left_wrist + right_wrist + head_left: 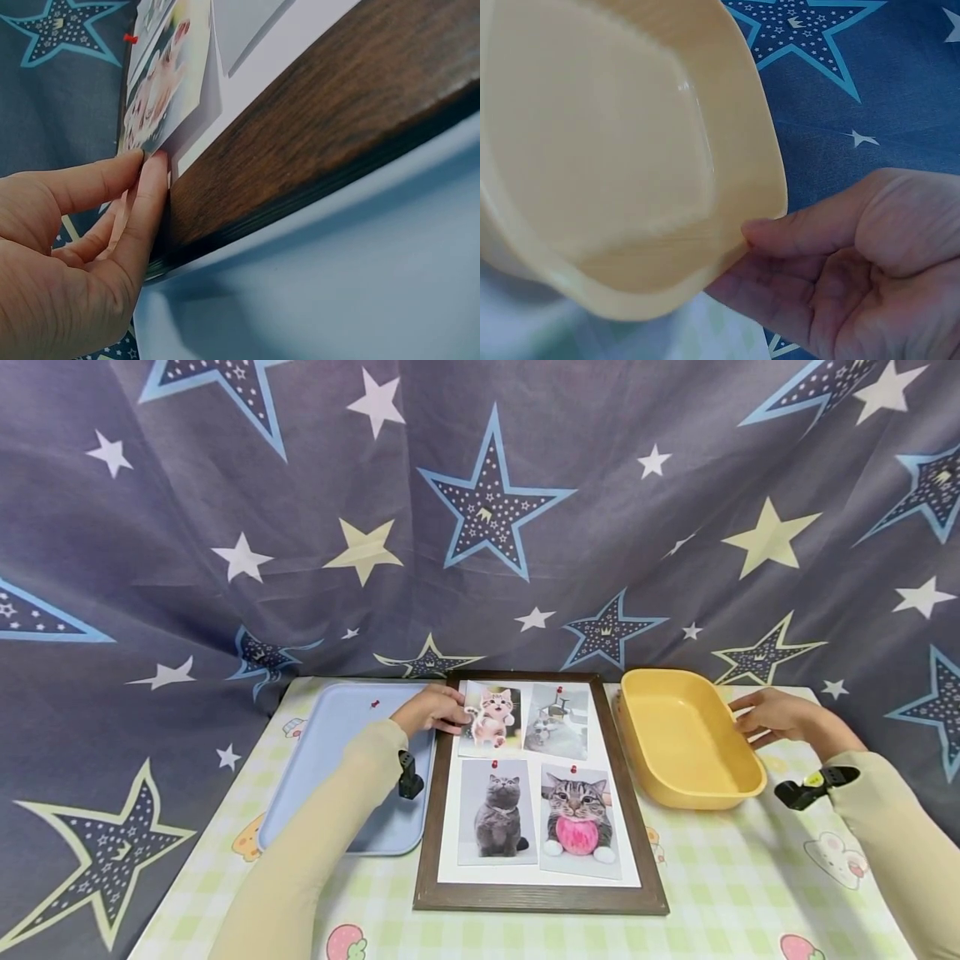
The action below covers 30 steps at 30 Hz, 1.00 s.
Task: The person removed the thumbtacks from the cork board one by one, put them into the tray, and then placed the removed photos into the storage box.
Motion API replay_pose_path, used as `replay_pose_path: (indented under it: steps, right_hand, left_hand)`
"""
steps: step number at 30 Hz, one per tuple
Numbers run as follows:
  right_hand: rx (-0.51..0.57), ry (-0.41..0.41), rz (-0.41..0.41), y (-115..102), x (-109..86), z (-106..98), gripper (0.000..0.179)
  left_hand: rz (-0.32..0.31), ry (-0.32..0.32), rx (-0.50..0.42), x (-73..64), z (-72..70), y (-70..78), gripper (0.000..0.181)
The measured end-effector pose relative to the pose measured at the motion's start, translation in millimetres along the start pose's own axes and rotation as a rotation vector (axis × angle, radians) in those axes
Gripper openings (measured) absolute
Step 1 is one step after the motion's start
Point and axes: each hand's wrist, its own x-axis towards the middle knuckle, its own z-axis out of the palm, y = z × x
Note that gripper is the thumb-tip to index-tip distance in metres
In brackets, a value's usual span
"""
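A dark wood-framed white board (540,900) lies on the table with cat photos on it. My left hand (432,710) is at its upper left side, pinching the edge of a kitten photo (492,718) between thumb and finger; in the left wrist view this photo (166,82) stands partly off the board. Red pushpins sit at the tops of the grey kitten photo (498,818), the photo of a cat with a pink ball (579,827) and the upper right photo (557,727). On the right, my right hand (780,720) pinches the rim of a yellow basin (686,739), thumb on top.
A light blue tray (322,752) lies left of the board, partly behind my left forearm. One red pushpin (375,703) is on it. The table has a green checked cloth (465,939). A star-patterned curtain (480,610) hangs along the back.
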Motion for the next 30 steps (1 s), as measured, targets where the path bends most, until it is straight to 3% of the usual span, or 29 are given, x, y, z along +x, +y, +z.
replay_pose_path:
  steps: [5,6,7,11,30]
  right_hand:
    - [0.021,-0.009,0.013,-0.8,-1.8,-0.6,0.071]
    - [0.021,-0.009,0.014,-1.1,-2.3,-0.7,0.071]
    - [0.024,-0.008,0.016,-1.4,-2.6,-0.8,0.071]
    - [0.015,-0.004,0.022,-2.3,-1.6,-1.7,0.071]
    - [0.003,0.020,-0.007,-1.3,-2.6,1.4,0.067]
  left_hand:
    - [0.009,-0.015,-0.004,2.1,-0.4,-1.0,0.047]
    - [0.007,-0.020,-0.006,-0.1,-0.5,0.2,0.047]
    - [-0.009,-0.005,0.008,-15.7,3.3,9.4,0.048]
    - [-0.015,-0.005,-0.002,-22.9,3.3,13.7,0.050]
    - [-0.009,-0.017,0.005,-19.6,2.0,10.4,0.052]
